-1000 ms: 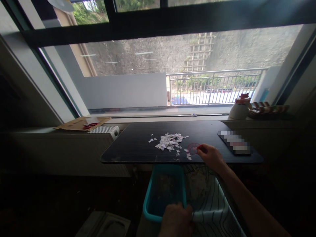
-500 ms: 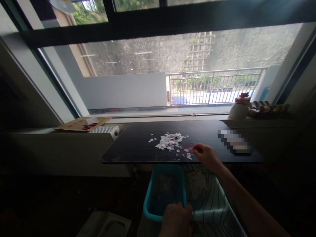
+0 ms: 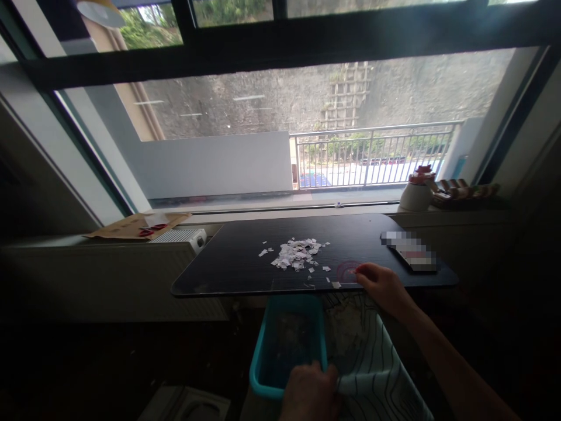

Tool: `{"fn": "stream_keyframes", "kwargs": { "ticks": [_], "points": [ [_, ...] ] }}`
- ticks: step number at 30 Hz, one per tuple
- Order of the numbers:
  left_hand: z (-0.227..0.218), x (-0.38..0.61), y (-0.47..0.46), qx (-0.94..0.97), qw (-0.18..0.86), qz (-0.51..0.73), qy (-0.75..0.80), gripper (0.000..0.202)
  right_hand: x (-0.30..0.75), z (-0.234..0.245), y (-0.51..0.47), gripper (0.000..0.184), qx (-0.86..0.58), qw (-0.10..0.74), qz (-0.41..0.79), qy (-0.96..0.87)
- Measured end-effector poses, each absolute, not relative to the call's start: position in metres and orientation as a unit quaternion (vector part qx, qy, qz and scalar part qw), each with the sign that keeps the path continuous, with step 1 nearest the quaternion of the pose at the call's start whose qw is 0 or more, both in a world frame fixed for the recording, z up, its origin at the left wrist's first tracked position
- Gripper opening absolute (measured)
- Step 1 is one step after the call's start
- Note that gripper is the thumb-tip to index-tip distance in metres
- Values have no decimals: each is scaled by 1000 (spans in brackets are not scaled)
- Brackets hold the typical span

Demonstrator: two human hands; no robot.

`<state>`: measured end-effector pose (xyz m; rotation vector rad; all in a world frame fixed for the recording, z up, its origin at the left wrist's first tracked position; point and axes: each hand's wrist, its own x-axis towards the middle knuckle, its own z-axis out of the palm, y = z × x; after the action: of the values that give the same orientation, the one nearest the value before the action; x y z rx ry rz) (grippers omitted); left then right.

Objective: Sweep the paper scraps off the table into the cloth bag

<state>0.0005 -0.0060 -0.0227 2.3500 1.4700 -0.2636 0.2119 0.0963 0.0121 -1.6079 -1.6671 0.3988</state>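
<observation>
My right hand (image 3: 383,283) is pinching a pink disc (image 3: 347,271) at the counter (image 3: 245,263)'s near edge, just beside the paper scraps (image 3: 297,254). My left hand (image 3: 310,393) is gripping the near rim of the teal bin (image 3: 263,374), below that edge.

Matt dark table (image 3: 245,263); paper scraps (image 3: 295,254); glossy teal plastic bin (image 3: 263,374).

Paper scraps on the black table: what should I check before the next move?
1. Paper scraps heaped mid-table, a few strays nearer the edge: ok.
2. Teal bin below the near edge of the table, in line with the heap: ok.
3. Left hand on the bin's near rim: ok.
4. Right hand at the pink round piece; grip: cannot tell.
5. Flat item lies apart from the scraps: ok.
</observation>
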Motion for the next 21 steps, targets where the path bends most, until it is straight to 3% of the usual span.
{"fn": "stream_keyframes", "kwargs": {
  "ticks": [21],
  "points": [
    [-27,-2,-3,839,167,-102,508,29,208,-8,79,23,-625,473,219,-581]
  ]
}}
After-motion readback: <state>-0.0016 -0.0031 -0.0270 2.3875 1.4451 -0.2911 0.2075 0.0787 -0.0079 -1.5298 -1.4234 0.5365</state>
